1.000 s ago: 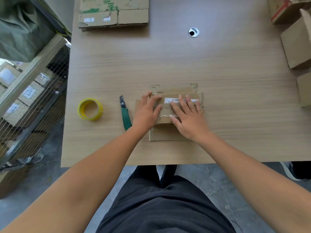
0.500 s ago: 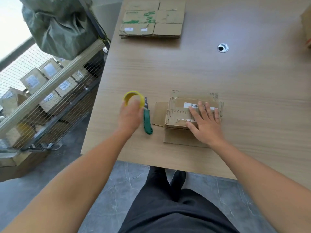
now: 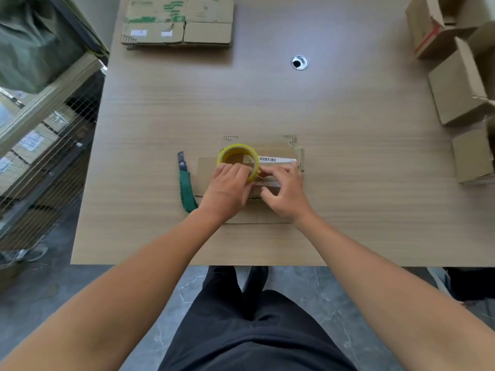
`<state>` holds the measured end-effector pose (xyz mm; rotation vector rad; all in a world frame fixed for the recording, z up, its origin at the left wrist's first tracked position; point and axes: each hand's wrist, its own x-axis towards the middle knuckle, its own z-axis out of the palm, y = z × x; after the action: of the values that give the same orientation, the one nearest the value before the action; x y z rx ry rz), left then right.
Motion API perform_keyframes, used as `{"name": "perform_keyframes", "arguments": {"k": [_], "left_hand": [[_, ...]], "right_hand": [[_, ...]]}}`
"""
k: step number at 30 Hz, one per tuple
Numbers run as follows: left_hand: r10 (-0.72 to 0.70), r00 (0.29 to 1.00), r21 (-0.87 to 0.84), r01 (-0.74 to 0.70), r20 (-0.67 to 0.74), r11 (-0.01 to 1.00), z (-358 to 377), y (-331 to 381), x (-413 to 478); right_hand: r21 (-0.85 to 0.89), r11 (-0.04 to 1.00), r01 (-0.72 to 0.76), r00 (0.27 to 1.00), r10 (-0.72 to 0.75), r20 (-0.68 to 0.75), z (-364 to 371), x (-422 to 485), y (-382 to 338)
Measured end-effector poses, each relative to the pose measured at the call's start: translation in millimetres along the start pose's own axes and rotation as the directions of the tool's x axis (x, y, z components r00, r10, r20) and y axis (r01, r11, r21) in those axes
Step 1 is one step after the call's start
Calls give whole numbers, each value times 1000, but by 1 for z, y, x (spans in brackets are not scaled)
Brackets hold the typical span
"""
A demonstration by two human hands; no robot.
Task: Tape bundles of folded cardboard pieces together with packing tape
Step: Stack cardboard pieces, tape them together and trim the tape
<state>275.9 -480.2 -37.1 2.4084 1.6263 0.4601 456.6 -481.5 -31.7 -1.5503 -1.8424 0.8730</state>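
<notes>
Since half a second earlier, the yellow tape roll (image 3: 237, 158) had come off the table (image 3: 267, 103) at the left and now stood over the bundle of folded cardboard (image 3: 280, 152), which lay near the table's 6 o'clock edge in front of the person. The left hand (image 3: 227, 188) gripped the roll from its near side. The right hand (image 3: 284, 191), no longer flat on the bundle, pinched with thumb and forefinger at the roll's 4 o'clock rim. A green utility knife (image 3: 186, 183) lay just beside the bundle at 9 o'clock. A stack of flattened cartons (image 3: 179, 25) sat at 11 o'clock. Open cardboard boxes (image 3: 455, 84) stood at 2 to 3 o'clock, their contents out of sight. A wire rack (image 3: 40, 156) off the 9 o'clock edge held labelled boxes.
</notes>
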Motion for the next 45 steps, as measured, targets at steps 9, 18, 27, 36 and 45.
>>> {"name": "perform_keyframes", "arguments": {"k": [9,18,27,36,45], "left_hand": [[91,996,25,-92,20,995,-9,-10,4],[208,977,190,-196,-47,962,-17,-31,11],[205,978,199,-195,-29,960,-10,-27,17],[188,982,195,-184,-1,963,-7,-28,16],[175,984,210,-175,18,962,-4,-29,17]], "right_hand": [[-36,999,-30,989,24,-148,15,7,3],[139,922,-362,929,370,-33,-70,12,36],[777,353,-521,770,586,250,-61,15,53],[769,349,-535,736,639,222,-47,18,61],[453,544,-706,686,683,249,-24,33,63]]}}
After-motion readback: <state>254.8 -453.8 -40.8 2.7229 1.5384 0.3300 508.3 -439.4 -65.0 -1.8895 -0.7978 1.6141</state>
